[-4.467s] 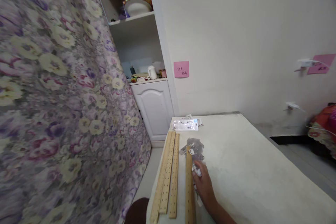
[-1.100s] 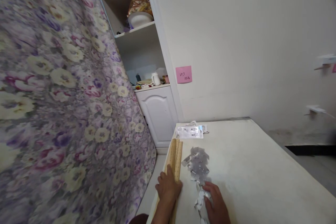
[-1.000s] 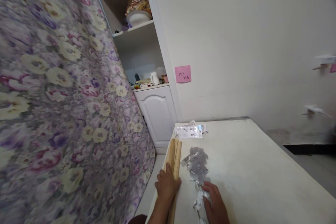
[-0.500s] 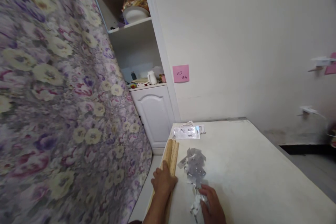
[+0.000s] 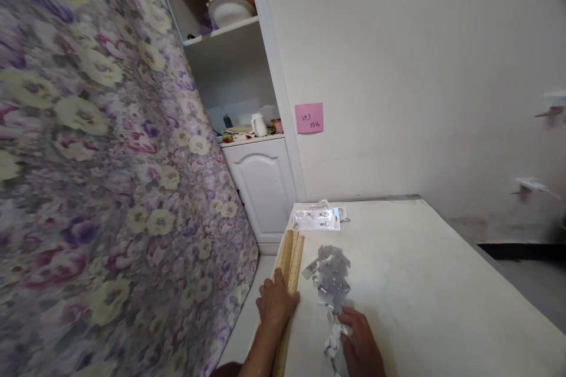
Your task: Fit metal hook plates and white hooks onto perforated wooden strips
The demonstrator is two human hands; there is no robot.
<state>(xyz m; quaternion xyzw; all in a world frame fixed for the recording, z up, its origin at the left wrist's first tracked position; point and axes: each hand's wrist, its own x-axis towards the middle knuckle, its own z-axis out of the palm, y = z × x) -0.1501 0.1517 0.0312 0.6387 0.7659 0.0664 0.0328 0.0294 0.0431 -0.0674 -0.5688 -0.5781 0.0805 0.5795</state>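
Along the table's left edge lie wooden rulers [image 5: 295,256], side by side and pointing away from me. My left hand [image 5: 276,301] is closed over them, the thumb on their right side. At the near side of the table, my right hand [image 5: 361,339] curves around a cluster of small white plastic pieces [image 5: 333,344], fingertips touching its right side. Part of that cluster is hidden by the hand. Just beyond it spreads a pile of clear adhesive hooks [image 5: 333,277] with small metal parts, overlapping on the tabletop.
At the far left corner of the white table [image 5: 420,271] lies a clear plastic package [image 5: 316,219]. A floral curtain [image 5: 110,188] hangs at left, beside a white cabinet [image 5: 265,188] with shelves. A pink note [image 5: 309,118] is stuck to the wall.
The view has shifted slightly, so the table and wall sit a little differently. Both hands keep nearly the same places on the rulers and the white pieces.
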